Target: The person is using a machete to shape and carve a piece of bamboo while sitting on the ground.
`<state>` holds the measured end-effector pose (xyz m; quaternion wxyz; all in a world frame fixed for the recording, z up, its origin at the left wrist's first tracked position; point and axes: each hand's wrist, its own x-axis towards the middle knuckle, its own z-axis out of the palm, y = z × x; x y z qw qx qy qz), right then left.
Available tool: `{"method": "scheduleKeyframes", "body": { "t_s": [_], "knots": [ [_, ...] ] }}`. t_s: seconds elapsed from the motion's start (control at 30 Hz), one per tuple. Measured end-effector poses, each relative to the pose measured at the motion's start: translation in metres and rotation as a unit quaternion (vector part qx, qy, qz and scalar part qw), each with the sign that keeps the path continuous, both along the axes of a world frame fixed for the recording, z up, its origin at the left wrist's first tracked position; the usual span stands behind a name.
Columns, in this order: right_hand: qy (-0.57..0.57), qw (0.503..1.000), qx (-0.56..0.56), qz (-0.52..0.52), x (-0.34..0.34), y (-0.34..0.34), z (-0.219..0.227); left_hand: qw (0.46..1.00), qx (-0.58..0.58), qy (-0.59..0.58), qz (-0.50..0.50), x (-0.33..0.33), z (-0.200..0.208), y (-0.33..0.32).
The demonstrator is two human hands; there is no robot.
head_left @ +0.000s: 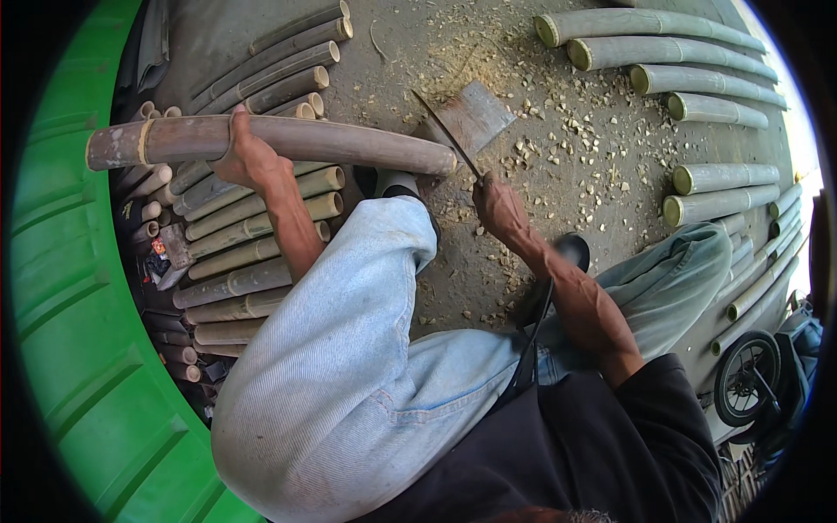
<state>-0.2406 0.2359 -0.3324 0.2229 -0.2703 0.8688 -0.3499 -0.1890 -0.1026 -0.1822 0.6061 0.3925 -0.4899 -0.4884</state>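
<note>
A thick brownish bamboo pole (340, 142) lies nearly level across the upper left, above my bent knee. My left hand (248, 157) is wrapped round it left of its middle, the thumb showing above. My right hand (501, 207) is closed round the handle of a long dark-bladed machete (445, 131); the handle is mostly hidden in the fist. Its blade slants up and left, close by the pole's right cut end. Beyond them, a flat grey-brown block (475, 116) rests on the ground, partly behind the blade.
Cut bamboo pieces (253, 228) lie in rows at left, beside a green corrugated panel (65, 261). Greener bamboo lengths (663, 54) lie at far right. Pale wood chips (567, 148) cover the ground between. A small black wheel (747, 377) stands at lower right.
</note>
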Motion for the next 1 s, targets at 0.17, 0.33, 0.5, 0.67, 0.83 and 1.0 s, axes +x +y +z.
{"method": "scheduleKeyframes", "body": {
  "t_s": [0.17,0.33,0.5,0.67,0.83,1.0],
  "knots": [
    [0.066,0.978,-0.194,-0.028,-0.004,-0.008,0.011,0.999,0.029,-0.004,-0.015,0.011,-0.003,-0.001],
    [-0.007,0.999,0.053,-0.002,0.006,0.000,0.000,1.000,0.006,-0.011,0.006,0.007,-0.001,0.001],
    [0.026,0.998,-0.059,-0.017,-0.002,0.004,0.002,0.998,0.034,0.021,-0.039,0.009,-0.004,-0.001],
    [0.020,0.990,-0.133,-0.031,0.000,-0.004,0.008,0.995,0.041,0.054,-0.068,0.020,-0.011,-0.007],
    [-0.089,0.992,0.089,-0.004,0.006,0.004,0.004,0.995,-0.001,0.050,-0.086,0.018,-0.012,-0.008],
    [0.055,0.983,-0.176,-0.025,-0.004,-0.001,0.012,0.982,0.078,0.071,-0.158,0.030,-0.015,-0.007]
  ]
}}
